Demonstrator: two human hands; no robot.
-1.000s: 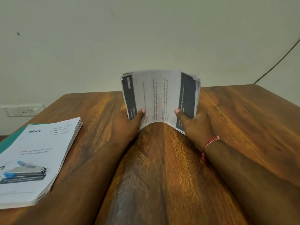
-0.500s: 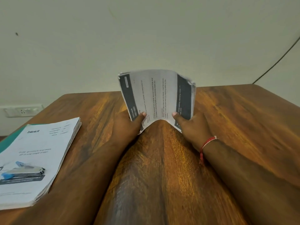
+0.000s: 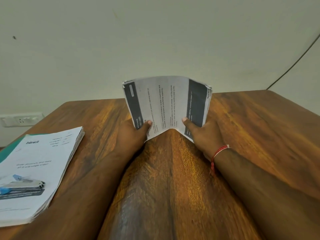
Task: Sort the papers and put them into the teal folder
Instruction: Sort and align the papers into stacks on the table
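A bundle of printed papers (image 3: 164, 103) with dark side bands stands on edge on the wooden table (image 3: 251, 129), bowed towards me. My left hand (image 3: 133, 134) grips its left lower side, thumb on the front. My right hand (image 3: 202, 134) grips its right lower side the same way; a red thread circles that wrist. At the left a second stack of papers (image 3: 39, 163) lies flat on the teal folder (image 3: 10, 149), of which only a strip shows.
A blue and silver stapler (image 3: 20, 186) lies on the flat stack. A white wall socket (image 3: 20, 119) sits behind the table's left corner. A dark cable (image 3: 294, 61) runs down the wall at the right.
The upright bundle has shifted slightly left and tilted between my hands, and its lower edge sits a little closer to the table. The flat stack has not moved.
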